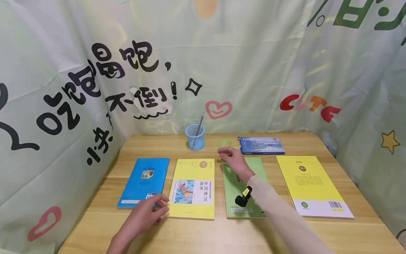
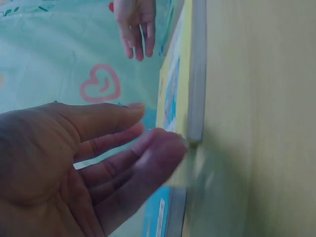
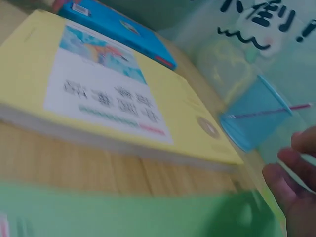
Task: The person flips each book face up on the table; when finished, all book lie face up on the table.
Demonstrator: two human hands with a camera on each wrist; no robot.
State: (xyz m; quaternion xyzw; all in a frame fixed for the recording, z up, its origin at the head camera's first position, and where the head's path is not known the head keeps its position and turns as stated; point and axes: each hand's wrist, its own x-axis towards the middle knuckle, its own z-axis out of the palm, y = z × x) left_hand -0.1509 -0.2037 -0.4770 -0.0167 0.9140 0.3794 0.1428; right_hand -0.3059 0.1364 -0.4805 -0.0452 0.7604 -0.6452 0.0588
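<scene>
My left hand (image 1: 147, 213) hovers by the near edges of the blue book (image 1: 151, 181) and a yellow book (image 1: 193, 169) with a picture on its cover. Its fingers are loosely bent, and the left wrist view shows nothing between thumb and fingers. Over the far part of the green book (image 1: 257, 173) is my right hand (image 1: 236, 164), its fingers pointing left and holding nothing. The hand and forearm hide part of the green cover. Just beyond the right fingers lies a small green ring (image 1: 221, 143), perhaps a tape roll.
A blue see-through cup (image 1: 196, 141) with a pencil (image 1: 200, 126) stands at the back. To its right lies a blue flat box (image 1: 262, 145). Another yellow book (image 1: 312, 180) lies on the right of the wooden table (image 1: 190, 236). Printed cloth (image 1: 247, 70) hangs around the table.
</scene>
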